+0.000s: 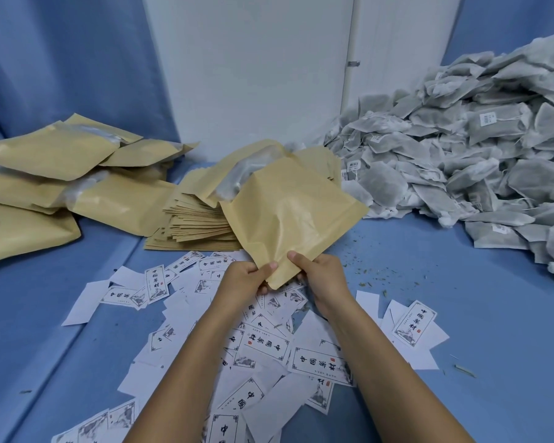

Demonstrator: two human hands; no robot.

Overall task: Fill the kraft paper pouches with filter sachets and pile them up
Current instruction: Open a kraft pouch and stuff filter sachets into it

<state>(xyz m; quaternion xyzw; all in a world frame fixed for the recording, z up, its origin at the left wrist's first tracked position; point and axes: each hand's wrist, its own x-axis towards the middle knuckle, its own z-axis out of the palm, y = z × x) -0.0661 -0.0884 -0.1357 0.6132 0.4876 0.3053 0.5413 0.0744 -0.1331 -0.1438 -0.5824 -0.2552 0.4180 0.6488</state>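
Kraft paper pouch point(288, 212), near corner pinched between left hand point(247, 279) and right hand point(321, 276), slants away.

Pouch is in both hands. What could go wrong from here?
1. The left hand and right hand pinch only one corner of the pouch; it may sag or slip.
2. Loose labels lie right under it and could get swept away.
3. The filled pile at left is uneven; another pouch might slide off.
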